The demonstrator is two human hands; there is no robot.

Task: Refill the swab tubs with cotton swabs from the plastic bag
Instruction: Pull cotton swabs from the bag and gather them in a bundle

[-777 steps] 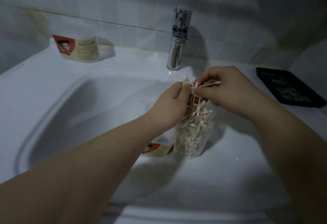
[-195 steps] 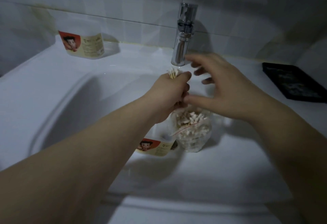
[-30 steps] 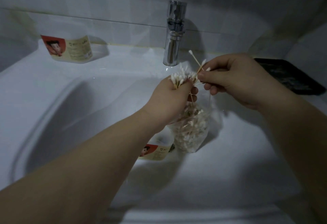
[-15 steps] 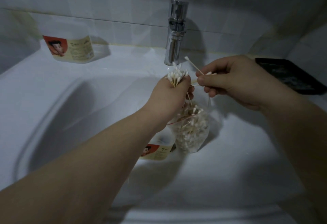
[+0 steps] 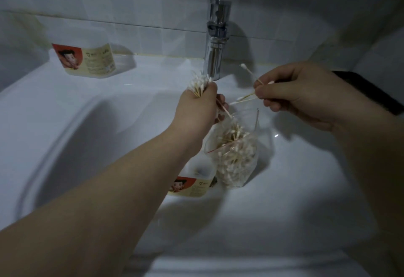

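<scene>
My left hand [image 5: 196, 110] grips a bundle of cotton swabs [image 5: 198, 84], white tips up, and also holds the rim of the clear plastic bag [image 5: 236, 156] that hangs below it, part full of swabs. To the right, my right hand [image 5: 299, 95] pinches a few loose swabs [image 5: 247, 97] that point left and up, just above the bag's mouth. One swab tub [image 5: 192, 182] with a red and cream label stands in the basin under my left forearm, partly hidden. A second tub [image 5: 85, 60] stands on the back left ledge.
The white sink basin [image 5: 76, 136] fills the view. A chrome tap [image 5: 216, 40] rises at the back middle, just behind the hands. A black flat object [image 5: 369, 93] lies on the right ledge. Tiled wall stands behind.
My left hand with its bundle has moved a little left, away from the tap. My right hand keeps its pinched swabs, now tilted lower toward the bag.
</scene>
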